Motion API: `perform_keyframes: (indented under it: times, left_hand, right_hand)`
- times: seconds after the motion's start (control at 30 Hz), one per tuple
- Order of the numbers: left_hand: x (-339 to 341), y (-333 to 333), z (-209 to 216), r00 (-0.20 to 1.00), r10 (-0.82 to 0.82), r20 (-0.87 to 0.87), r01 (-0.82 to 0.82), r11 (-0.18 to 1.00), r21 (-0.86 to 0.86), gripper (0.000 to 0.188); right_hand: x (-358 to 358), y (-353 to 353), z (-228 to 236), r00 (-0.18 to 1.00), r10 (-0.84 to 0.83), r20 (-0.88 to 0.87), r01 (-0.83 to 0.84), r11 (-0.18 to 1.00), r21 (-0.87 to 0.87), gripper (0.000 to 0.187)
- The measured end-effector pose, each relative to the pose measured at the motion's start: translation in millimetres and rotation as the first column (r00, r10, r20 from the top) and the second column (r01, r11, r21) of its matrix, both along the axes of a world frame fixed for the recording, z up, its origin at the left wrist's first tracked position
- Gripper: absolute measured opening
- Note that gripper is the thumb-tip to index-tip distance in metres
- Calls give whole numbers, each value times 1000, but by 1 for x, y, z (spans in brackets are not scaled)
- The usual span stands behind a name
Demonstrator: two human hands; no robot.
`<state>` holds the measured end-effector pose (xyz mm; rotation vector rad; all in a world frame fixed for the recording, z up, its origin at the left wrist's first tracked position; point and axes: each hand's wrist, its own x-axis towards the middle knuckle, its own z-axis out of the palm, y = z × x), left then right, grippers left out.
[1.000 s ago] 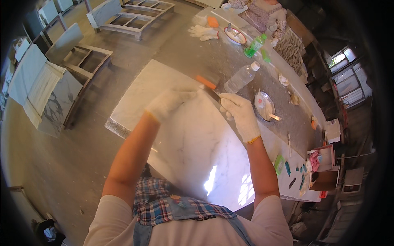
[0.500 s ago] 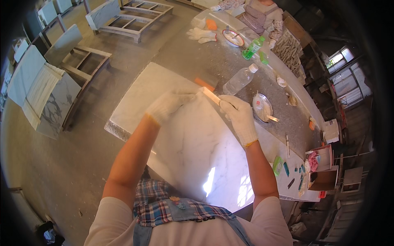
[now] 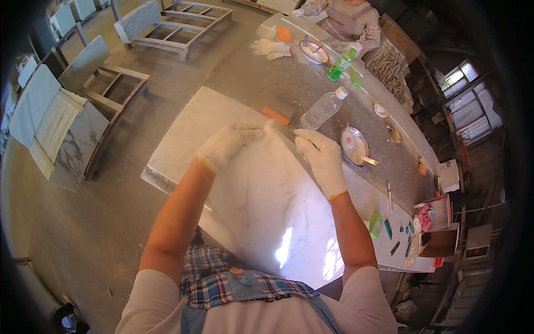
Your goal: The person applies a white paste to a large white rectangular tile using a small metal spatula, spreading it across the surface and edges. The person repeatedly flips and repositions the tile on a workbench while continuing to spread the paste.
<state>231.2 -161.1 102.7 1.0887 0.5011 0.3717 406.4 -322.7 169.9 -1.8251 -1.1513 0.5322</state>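
Both my hands wear white knit gloves and meet over the far edge of a polished white marble slab (image 3: 250,189) with grey veins. Between them is a thin flat strip (image 3: 286,132), dull now; its kind I cannot make out. My right hand (image 3: 321,158) pinches its right end between thumb and fingers. At the strip's left end are the closed fingertips of my left hand (image 3: 231,143); whether they grip it or only touch it is hard to see. An orange block (image 3: 276,115) lies just beyond the fingertips.
A clear bottle (image 3: 324,109) and a metal dish (image 3: 355,146) with a stick stand beyond my right hand. Farther off are gloves (image 3: 271,48), a rimmed bowl (image 3: 314,52), a green bottle (image 3: 341,65) and a co-worker (image 3: 351,22). Small blades and boxes (image 3: 439,243) lie right; marble-laden racks (image 3: 117,89) stand left.
The strip has tilted and lost its bright shine. My hands have hardly moved. Across the table, the co-worker has shifted posture slightly.
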Motion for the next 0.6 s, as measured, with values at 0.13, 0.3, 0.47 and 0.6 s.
perform_keyframes:
  times: [0.13,0.3,0.47,0.6]
  left_hand:
    - [-2,-3,5,1000,7,-2,-7,999,-47,31]
    - [-2,-2,6,1000,5,-18,-5,1000,0,31]
    - [0,-2,0,1000,5,16,-4,999,-42,32]
    - [-1,-4,0,1000,-14,24,15,1000,-27,32]
  right_hand:
    - [0,-1,-2,1000,1,11,-1,1000,16,31]
    - [1,-1,-3,999,0,33,-2,999,43,30]
    - [4,-3,-5,1000,-18,19,17,998,60,31]
    - [28,-11,-19,996,-80,46,74,991,111,27]
